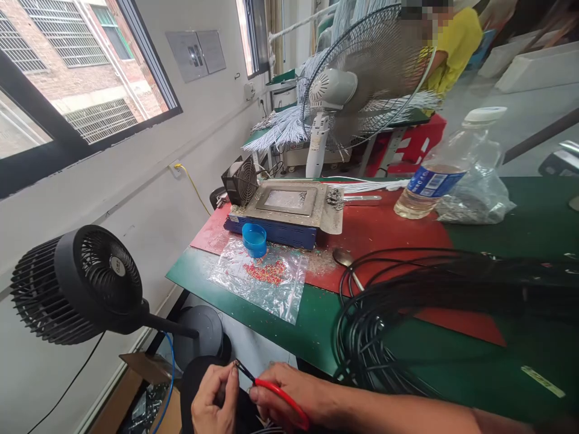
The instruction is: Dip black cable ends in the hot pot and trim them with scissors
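Observation:
Near the bottom centre, my left hand is closed, thumb and finger pinching something too small to make out. Beside it my right hand is wrapped round a red-handled tool, whose dark narrow tip reaches the fingertips of my left hand. Black cable lies in a large coil on the green table, above and right of my right hand. Farther up on the table a clear plastic bag lies flat, with small red and pale bits on it.
A blue-sided heating device stands behind a blue cup. A spoon, a bottle and a clear bag are on the table. A black fan stands left. A person in yellow is behind a large fan.

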Available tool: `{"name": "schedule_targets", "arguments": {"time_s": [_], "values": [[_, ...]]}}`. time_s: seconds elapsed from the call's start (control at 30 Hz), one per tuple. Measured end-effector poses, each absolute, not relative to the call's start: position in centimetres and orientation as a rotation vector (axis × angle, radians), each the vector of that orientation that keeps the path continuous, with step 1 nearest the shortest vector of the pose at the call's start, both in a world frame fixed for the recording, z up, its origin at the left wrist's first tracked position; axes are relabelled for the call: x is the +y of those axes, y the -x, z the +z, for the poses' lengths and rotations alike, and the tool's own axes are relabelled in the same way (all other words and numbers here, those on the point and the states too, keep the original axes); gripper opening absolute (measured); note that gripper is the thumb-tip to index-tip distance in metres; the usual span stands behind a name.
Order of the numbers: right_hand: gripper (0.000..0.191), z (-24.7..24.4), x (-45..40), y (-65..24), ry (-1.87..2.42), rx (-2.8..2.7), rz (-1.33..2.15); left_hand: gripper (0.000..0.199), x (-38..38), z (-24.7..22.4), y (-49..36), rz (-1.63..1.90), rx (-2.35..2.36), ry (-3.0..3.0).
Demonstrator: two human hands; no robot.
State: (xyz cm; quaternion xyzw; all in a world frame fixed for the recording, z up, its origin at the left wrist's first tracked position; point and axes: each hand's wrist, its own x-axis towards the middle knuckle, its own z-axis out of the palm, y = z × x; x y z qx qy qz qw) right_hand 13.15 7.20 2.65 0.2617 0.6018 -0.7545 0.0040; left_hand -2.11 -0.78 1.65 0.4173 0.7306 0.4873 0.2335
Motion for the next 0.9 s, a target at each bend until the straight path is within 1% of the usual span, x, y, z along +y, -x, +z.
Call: {"name": "schedule_targets", "arguments": {"time_s": [0.07,0.13,0.23,0.37,0.47,0.6,0.7,0.8,0.9], "values": [[0.040,2.0,7.3,-13.0,-0.864,1.940,-2.393,0.014,-0.8,1.6,1.7,1.287,1.985,-1.087],[0.039,1.5,7.6,-12.9,-0.899,1.945,-2.495,0.019,-0.9,1.3,1.3,1.242,1.952,-1.062],[0.033,1.5,8.2,-12.8,-0.911,1.937,-2.626,0.021,-1.0,1.0,0.9,1.245,1.904,-0.984],[0.029,2.4,8.4,-13.1,-0.955,1.974,-2.593,0.023,-1.0,1.5,0.8,1.282,1.862,-0.906],[0.032,2.4,8.3,-13.2,-0.979,2.001,-2.569,0.022,-0.9,2.0,0.6,1.302,1.834,-0.923],[0.038,1.6,8.2,-13.3,-0.959,2.038,-2.564,0.014,-0.9,2.2,0.2,1.351,1.811,-0.984],[0.038,1.5,8.2,-13.3,-0.967,2.038,-2.548,0.012,-1.0,2.2,0.0,1.367,1.807,-1.016],[0.033,1.8,8.2,-13.3,-0.999,2.017,-2.525,0.016,-0.9,2.2,0.0,1.359,1.784,-0.942],[0.018,2.0,8.0,-13.3,-1.063,1.993,-2.472,0.020,-0.9,2.1,0.1,1.361,1.728,-0.721]]}}
